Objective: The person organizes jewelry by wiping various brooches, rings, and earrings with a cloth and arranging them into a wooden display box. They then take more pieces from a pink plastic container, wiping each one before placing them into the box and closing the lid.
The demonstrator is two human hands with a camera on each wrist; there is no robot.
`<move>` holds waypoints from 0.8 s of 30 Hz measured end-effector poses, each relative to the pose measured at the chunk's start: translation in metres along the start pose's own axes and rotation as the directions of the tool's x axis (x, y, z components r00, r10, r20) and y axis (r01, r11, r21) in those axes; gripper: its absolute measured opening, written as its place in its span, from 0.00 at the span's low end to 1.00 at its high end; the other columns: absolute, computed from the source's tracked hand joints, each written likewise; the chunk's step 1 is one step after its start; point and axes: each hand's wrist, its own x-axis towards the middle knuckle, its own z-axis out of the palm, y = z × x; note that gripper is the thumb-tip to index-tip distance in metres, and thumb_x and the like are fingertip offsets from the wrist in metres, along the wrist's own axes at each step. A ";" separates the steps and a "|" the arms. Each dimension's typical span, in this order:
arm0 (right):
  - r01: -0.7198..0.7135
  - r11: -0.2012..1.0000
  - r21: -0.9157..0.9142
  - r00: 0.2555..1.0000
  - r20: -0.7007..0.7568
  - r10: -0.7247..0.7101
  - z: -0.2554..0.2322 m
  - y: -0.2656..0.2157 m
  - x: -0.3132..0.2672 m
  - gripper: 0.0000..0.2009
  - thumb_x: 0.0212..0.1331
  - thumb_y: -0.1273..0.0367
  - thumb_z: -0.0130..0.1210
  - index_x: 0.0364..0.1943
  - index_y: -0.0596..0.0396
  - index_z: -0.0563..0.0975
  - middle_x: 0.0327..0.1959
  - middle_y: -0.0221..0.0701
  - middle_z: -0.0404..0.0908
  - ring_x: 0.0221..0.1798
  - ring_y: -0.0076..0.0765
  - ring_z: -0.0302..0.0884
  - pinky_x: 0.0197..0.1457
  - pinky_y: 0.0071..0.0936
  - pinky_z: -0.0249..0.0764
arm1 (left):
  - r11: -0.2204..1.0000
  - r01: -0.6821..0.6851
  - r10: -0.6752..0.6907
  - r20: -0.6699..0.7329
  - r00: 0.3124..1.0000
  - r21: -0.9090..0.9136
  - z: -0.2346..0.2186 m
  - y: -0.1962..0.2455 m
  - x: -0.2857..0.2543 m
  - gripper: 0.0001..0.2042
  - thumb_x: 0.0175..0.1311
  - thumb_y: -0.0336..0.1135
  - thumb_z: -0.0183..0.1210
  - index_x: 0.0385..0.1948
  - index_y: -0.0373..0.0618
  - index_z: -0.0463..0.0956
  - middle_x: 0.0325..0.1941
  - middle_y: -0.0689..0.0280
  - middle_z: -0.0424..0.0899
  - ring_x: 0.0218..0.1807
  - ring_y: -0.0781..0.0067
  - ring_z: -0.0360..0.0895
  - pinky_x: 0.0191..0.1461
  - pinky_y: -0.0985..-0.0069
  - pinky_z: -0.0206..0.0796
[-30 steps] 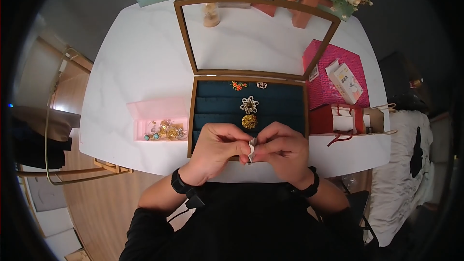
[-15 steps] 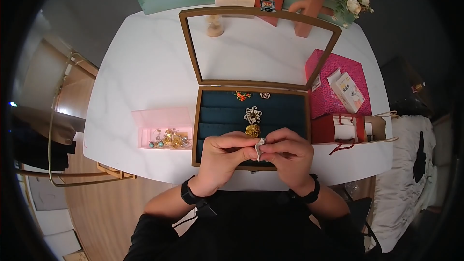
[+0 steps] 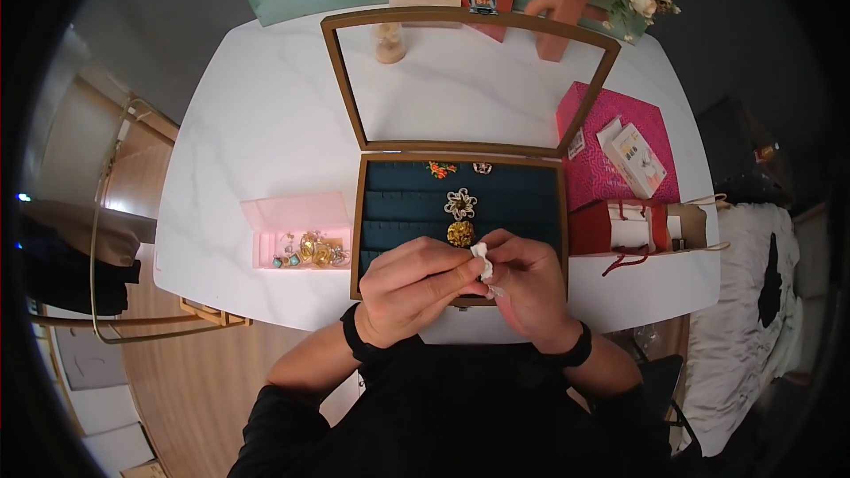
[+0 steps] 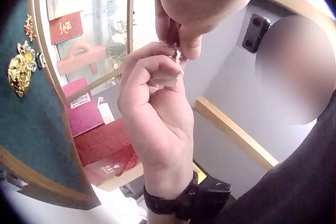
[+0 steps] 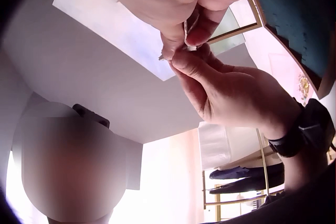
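Head cam showed it best: a crumpled white scrap (image 3: 482,258) was being held up over the front part of a wooden jewelry case (image 3: 359,239), clamped between the fingertips of 2 hands. It was pinched by the left hand (image 3: 412,288) from 1 side and by the right hand (image 3: 536,292) from the other, so both grips were closed on it. Whether anything was wrapped inside couldn't really be told, since most of it was covered by fingers, even in the wrist views.

4 brooches were laid out on the dark teal lining: a gold brooch (image 3: 459,233) nearest the hands, a silver flower brooch (image 3: 460,204) just behind it, and an orange-red brooch (image 3: 441,169) plus a small brooch (image 3: 482,168) along the back. The lid (image 3: 343,80) was propped open. Jewelry pieces (image 3: 317,250) were piled in an open pink box (image 3: 292,210) just left of the case.
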 end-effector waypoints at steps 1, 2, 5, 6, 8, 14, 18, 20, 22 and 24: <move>0.001 1.000 0.000 1.000 -0.004 -0.001 0.000 0.000 0.000 0.06 0.69 0.81 0.68 0.47 0.65 0.87 0.53 0.38 0.85 0.43 0.29 0.84 0.46 0.27 0.81 | 1.000 0.000 0.000 0.002 1.000 -0.003 0.001 -0.002 -0.001 0.18 0.52 0.24 0.80 0.47 0.33 0.91 0.44 0.58 0.90 0.38 0.64 0.89 0.40 0.73 0.84; -0.039 0.997 0.059 0.999 -0.014 0.040 0.001 0.000 0.001 0.06 0.70 0.80 0.67 0.48 0.65 0.87 0.52 0.38 0.85 0.44 0.29 0.84 0.47 0.27 0.81 | 1.000 0.008 -0.008 -0.003 1.000 -0.006 0.003 -0.005 -0.003 0.19 0.52 0.24 0.80 0.48 0.33 0.91 0.44 0.58 0.90 0.38 0.64 0.88 0.40 0.73 0.84; -0.126 0.976 0.175 0.991 -0.024 0.132 0.001 -0.001 0.002 0.07 0.72 0.78 0.66 0.50 0.64 0.87 0.51 0.37 0.86 0.46 0.29 0.83 0.49 0.27 0.80 | 0.990 -0.085 0.080 0.058 0.995 0.108 -0.005 -0.006 0.003 0.19 0.52 0.24 0.79 0.48 0.33 0.91 0.44 0.58 0.90 0.38 0.64 0.88 0.39 0.74 0.83; -0.176 0.957 0.231 0.982 -0.023 0.186 0.001 0.000 0.000 0.07 0.73 0.77 0.66 0.50 0.64 0.87 0.51 0.37 0.87 0.47 0.29 0.83 0.50 0.27 0.80 | 0.959 -0.187 0.161 0.133 0.978 0.215 -0.007 -0.005 0.005 0.18 0.52 0.24 0.79 0.48 0.34 0.91 0.44 0.58 0.90 0.38 0.64 0.88 0.38 0.74 0.82; -0.189 0.956 0.226 0.979 -0.037 0.202 -0.002 -0.001 -0.001 0.07 0.72 0.77 0.67 0.50 0.64 0.87 0.51 0.37 0.87 0.46 0.29 0.83 0.49 0.27 0.80 | 0.965 -0.175 0.152 0.130 0.980 0.196 -0.007 -0.007 0.004 0.18 0.53 0.24 0.79 0.47 0.34 0.91 0.45 0.58 0.90 0.38 0.65 0.88 0.39 0.74 0.83; 0.064 0.996 -0.061 0.998 -0.004 -0.064 0.002 -0.001 0.003 0.07 0.69 0.79 0.69 0.48 0.64 0.87 0.52 0.39 0.87 0.43 0.28 0.85 0.45 0.26 0.82 | 0.938 0.229 -0.245 -0.032 0.969 -0.260 0.007 -0.006 -0.006 0.15 0.56 0.23 0.79 0.46 0.36 0.92 0.45 0.57 0.91 0.39 0.66 0.88 0.42 0.74 0.81; 0.238 0.929 -0.283 0.968 -0.012 -0.251 0.009 -0.006 0.001 0.07 0.67 0.80 0.70 0.47 0.65 0.87 0.52 0.40 0.87 0.44 0.28 0.86 0.44 0.26 0.83 | 0.796 0.408 -0.465 -0.020 0.885 -0.447 0.012 -0.001 -0.009 0.14 0.57 0.24 0.79 0.45 0.37 0.93 0.45 0.58 0.91 0.42 0.68 0.87 0.45 0.74 0.79; 0.301 0.890 -0.342 0.948 0.006 -0.318 0.011 -0.006 0.002 0.08 0.65 0.80 0.71 0.47 0.64 0.88 0.51 0.39 0.87 0.43 0.28 0.86 0.44 0.26 0.83 | 0.720 0.461 -0.537 0.004 0.843 -0.518 0.016 0.001 -0.008 0.13 0.58 0.24 0.79 0.46 0.38 0.92 0.46 0.58 0.91 0.44 0.68 0.87 0.47 0.74 0.79; 0.361 0.843 -0.398 0.923 0.025 -0.383 0.012 -0.008 0.002 0.09 0.63 0.81 0.73 0.46 0.63 0.88 0.50 0.38 0.87 0.43 0.29 0.86 0.43 0.25 0.84 | 0.576 0.473 -0.620 0.021 0.784 -0.667 0.021 0.001 -0.009 0.13 0.60 0.18 0.76 0.47 0.34 0.92 0.48 0.58 0.91 0.44 0.70 0.89 0.49 0.75 0.83; 0.483 0.589 -0.649 0.847 0.174 -0.502 0.013 -0.014 0.006 0.11 0.59 0.81 0.75 0.45 0.61 0.89 0.46 0.36 0.87 0.41 0.30 0.87 0.43 0.25 0.84 | 0.444 0.476 -0.668 0.074 0.740 -0.759 0.024 0.001 -0.013 0.12 0.62 0.18 0.75 0.47 0.35 0.92 0.48 0.58 0.91 0.45 0.70 0.89 0.51 0.74 0.83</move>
